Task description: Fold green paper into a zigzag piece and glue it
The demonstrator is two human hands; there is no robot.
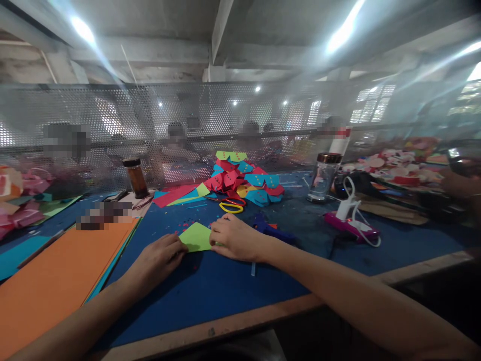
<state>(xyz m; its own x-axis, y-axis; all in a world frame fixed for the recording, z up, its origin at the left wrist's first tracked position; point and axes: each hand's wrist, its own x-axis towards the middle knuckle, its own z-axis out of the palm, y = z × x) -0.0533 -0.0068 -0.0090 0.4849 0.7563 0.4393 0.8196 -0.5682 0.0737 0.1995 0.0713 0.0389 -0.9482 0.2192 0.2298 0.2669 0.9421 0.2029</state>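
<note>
A light green sheet of paper (196,237), folded to a point at its far side, lies on the blue table top (210,296). My left hand (164,252) pinches its left corner, and my right hand (235,237) grips its right edge with curled fingers. Just beyond my right hand are scissors (231,206) with yellow and red handles. A dark blue glue gun (273,229) lies to the right of that hand, partly hidden by it. Farther back rises a pile of folded red, blue and green paper pieces (229,178) with dots.
Large orange sheets (63,281) are stacked at the left. A brown bottle (136,178) stands behind them. On the right are a clear flask (323,178) and a purple power strip (351,226) with white cables. A perforated metal screen (195,110) borders the back, with people beyond it.
</note>
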